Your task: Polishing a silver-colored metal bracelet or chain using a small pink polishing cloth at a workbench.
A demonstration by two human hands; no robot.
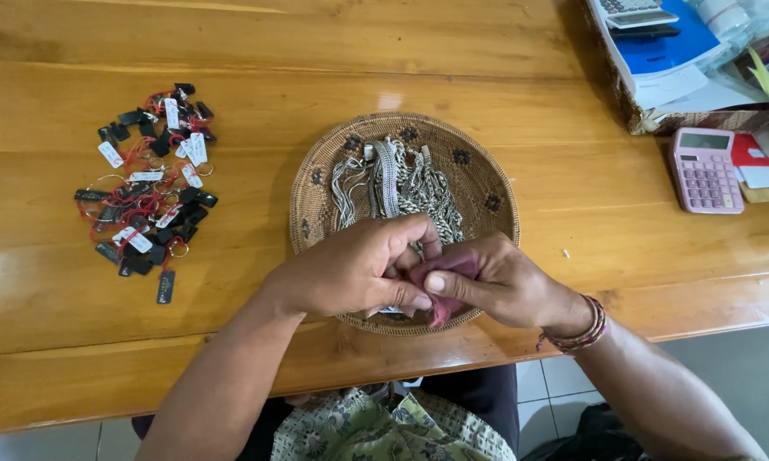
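- Head view: I see my left hand (pixel 359 269) and right hand (pixel 487 282) meet over the near rim of the woven basket (pixel 487 183) on the worktop (pixel 316 43). Both sets of fingers pinch a pink cloth (pixel 442 309) around a silver piece, mostly hidden.
- Silver chains (pixel 401 183) lie heaped in the basket, just beyond my hands.
- Risk, as I judge it: the piece could slip from the cloth and tangle in the heap.
- Tagged rings (pixel 149 188) lie well apart, left; a pink calculator (pixel 704 171) sits far right.

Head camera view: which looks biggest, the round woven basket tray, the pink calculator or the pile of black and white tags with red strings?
1. Round woven basket tray, clearly largest.
2. Pile of black and white tags with red strings, spread loosely, so its size is rough.
3. Pink calculator, smallest. It lies about as far from the camera as the others.
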